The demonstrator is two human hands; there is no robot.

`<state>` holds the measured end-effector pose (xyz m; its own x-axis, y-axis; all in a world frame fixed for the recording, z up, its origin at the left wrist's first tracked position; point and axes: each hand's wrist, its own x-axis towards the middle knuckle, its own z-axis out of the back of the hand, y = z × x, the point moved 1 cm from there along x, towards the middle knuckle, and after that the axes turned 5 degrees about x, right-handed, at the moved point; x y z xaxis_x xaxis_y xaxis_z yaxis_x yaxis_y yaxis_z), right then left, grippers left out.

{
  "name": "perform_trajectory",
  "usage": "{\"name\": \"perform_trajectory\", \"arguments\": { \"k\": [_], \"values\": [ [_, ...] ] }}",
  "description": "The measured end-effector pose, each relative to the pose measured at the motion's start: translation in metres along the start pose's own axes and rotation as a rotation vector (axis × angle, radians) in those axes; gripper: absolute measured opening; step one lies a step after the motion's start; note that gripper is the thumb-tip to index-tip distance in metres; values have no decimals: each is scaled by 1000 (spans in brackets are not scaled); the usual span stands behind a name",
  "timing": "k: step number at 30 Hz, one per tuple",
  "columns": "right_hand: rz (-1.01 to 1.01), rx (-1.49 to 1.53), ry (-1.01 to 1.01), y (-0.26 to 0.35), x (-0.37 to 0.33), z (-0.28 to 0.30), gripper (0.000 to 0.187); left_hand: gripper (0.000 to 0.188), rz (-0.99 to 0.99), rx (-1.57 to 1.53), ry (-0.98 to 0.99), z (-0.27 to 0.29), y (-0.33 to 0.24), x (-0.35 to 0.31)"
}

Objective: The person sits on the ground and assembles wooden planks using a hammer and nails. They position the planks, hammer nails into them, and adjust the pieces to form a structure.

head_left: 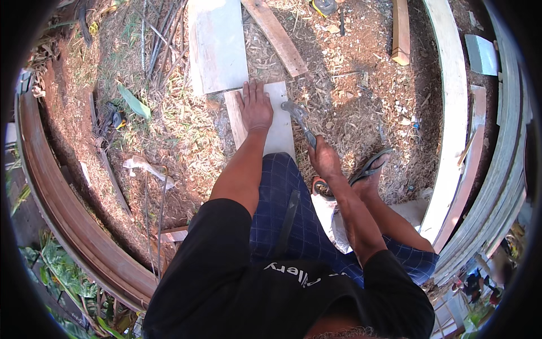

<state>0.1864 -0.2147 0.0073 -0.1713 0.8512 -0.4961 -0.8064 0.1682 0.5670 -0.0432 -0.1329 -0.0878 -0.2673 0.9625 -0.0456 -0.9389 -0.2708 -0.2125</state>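
Observation:
A short pale wooden board (pixel 280 131) lies on the ground before me, its near end at my knee. My left hand (pixel 256 107) rests flat on its left part, fingers stretched toward the far edge. In my right hand (pixel 324 159) is a hammer (pixel 299 120), gripped by its handle. The hammer's head is at the board's right edge, near its far corner; whether it touches the wood I cannot tell. Just beyond my left fingertips lies a wider pale board (pixel 217 48).
A narrow plank (pixel 276 37) and a wooden beam (pixel 401 33) lie farther off, with a tape measure (pixel 324 7) between them. Long boards (pixel 451 113) line the right side. A brown rail (pixel 53 186) curves along the left. Thin rods (pixel 164 42) lie at the far left.

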Motion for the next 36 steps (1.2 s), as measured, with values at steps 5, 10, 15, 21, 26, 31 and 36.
{"name": "perform_trajectory", "arguments": {
  "k": [5, 10, 15, 21, 26, 31, 36],
  "values": [
    [205, 307, -202, 81, -18, 60, 28, 47, -6, 96, -28, -3, 7, -2],
    [528, 565, -381, 37, -5, 18, 28, 48, -11, 31, -28, -5, 0, 0],
    [-35, 45, 10, 20, -5, 12, 28, 49, -22, 26, -27, -4, 2, 0],
    [-9, 35, -1, -1, -2, -7, 28, 47, -47, 23, -43, 2, 2, -2],
    [-46, 172, 201, -22, 17, 50, 42, 46, -50, 23, -80, 1, 6, 1],
    [-34, -333, 239, -108, 1, 188, 50, 48, -131, 136, -73, -1, -12, 6],
    [-206, -285, -224, -172, -89, 342, 41, 53, -157, 175, -188, -16, 21, 2]
  ]
}}
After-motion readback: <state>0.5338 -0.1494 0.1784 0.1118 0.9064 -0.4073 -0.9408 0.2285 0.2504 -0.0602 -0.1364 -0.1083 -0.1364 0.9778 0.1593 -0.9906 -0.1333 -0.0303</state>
